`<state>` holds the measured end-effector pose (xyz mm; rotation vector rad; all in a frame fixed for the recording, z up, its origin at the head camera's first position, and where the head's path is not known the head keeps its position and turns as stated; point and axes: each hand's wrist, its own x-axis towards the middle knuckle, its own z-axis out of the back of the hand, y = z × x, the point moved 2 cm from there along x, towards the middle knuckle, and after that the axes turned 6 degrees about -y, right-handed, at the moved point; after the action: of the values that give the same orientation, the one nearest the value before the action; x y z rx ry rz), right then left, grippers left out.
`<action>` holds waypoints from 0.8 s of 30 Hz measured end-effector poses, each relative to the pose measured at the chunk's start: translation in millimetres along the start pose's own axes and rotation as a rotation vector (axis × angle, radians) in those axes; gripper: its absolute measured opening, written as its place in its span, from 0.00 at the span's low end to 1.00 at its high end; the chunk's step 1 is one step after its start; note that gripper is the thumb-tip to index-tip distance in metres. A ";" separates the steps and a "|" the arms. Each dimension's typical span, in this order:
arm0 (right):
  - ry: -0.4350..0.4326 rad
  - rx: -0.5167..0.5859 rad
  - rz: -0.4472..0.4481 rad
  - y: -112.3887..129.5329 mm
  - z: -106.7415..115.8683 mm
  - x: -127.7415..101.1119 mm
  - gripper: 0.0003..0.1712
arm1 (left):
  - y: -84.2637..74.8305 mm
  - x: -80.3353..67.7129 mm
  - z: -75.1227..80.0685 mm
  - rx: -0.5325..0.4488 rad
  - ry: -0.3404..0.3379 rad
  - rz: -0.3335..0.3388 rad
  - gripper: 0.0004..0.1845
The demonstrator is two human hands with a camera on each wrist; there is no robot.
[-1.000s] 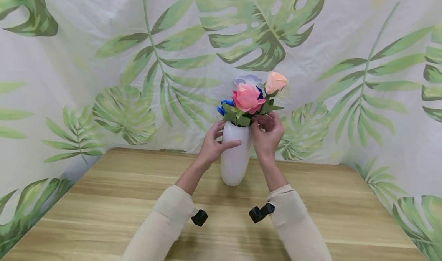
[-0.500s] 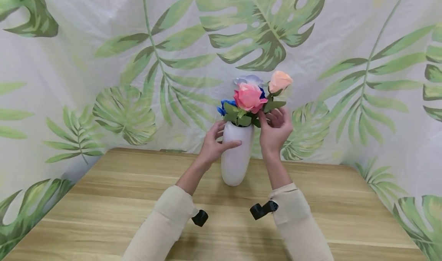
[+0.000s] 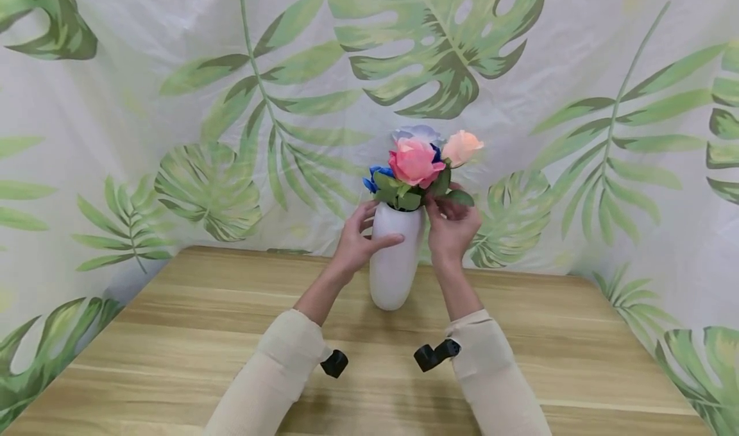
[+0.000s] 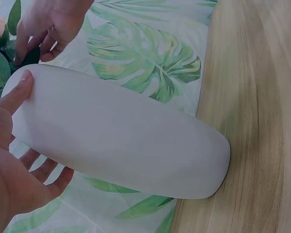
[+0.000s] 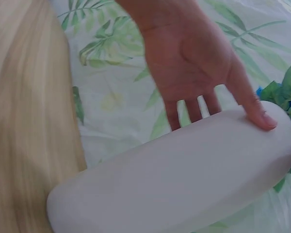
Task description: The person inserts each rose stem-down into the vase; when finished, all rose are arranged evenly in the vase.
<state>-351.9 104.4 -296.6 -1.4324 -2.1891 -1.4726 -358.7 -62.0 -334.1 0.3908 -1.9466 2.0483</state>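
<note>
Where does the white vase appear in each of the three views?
Head view: white vase upright at centre, on the table.
Left wrist view: it lies slanted across the middle.
Right wrist view: it fills the lower right.
Shared landmark: the left hand holding the vase near its top.

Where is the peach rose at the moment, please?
In the head view the peach rose sits at the bouquet's right edge, beside the pink rose, just above the right hand.
</note>
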 end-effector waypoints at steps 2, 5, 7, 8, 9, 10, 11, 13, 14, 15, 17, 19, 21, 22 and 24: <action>0.031 -0.052 0.012 -2.1 0.3 -1.0 0.18 | -0.1 0.1 0.3 0.000 0.000 -0.003 0.42; 0.064 -0.152 0.032 -4.0 1.6 -2.7 0.18 | 0.1 0.4 0.1 0.000 0.005 -0.007 0.42; 0.079 -0.193 0.032 -4.1 2.5 -3.1 0.18 | 0.4 0.5 0.2 0.002 0.007 -0.009 0.42; 0.091 -0.211 0.029 -3.7 3.3 -2.8 0.19 | 0.5 0.8 0.1 0.002 0.007 -0.012 0.42; 0.107 -0.222 0.025 -3.1 4.2 -2.1 0.19 | 0.4 1.0 0.0 0.002 0.005 -0.014 0.42; 0.128 -0.228 0.017 -2.4 5.6 -1.1 0.20 | 0.4 1.2 0.0 0.002 0.003 -0.015 0.42; 0.152 -0.232 0.010 -1.5 7.4 0.1 0.21 | 0.5 1.5 -0.1 0.001 0.002 -0.017 0.42; 0.201 -0.229 -0.002 0.5 12.6 3.0 0.24 | 0.7 2.4 -0.3 0.004 0.002 -0.019 0.41; 0.226 -0.226 -0.005 1.2 16.4 4.8 0.26 | 1.1 3.0 -0.3 0.006 0.004 -0.017 0.41; 0.250 -0.224 -0.008 2.4 20.8 6.5 0.27 | 1.1 3.0 -0.3 0.010 0.009 -0.014 0.42; 0.291 -0.219 -0.015 3.7 32.0 10.0 0.30 | 1.8 2.9 0.3 0.021 0.027 -0.007 0.43; 0.335 -0.238 -0.020 5.1 45.6 13.7 0.31 | 2.3 1.1 2.5 0.048 0.047 0.004 0.45; 0.390 -0.305 -0.016 6.3 61.5 16.4 0.31 | 3.7 -1.9 6.4 0.091 0.068 0.008 0.47; 0.424 -0.363 -0.001 7.1 69.9 17.4 0.29 | 4.8 -3.9 9.2 0.118 0.077 0.008 0.47; 0.508 -0.504 0.045 8.8 87.1 18.2 0.26 | 7.6 -8.4 16.0 0.190 0.089 -0.013 0.47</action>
<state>-323.2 184.1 -325.2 -1.0327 -1.5387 -2.1805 -354.0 -78.6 -343.5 0.3453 -1.7001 2.2103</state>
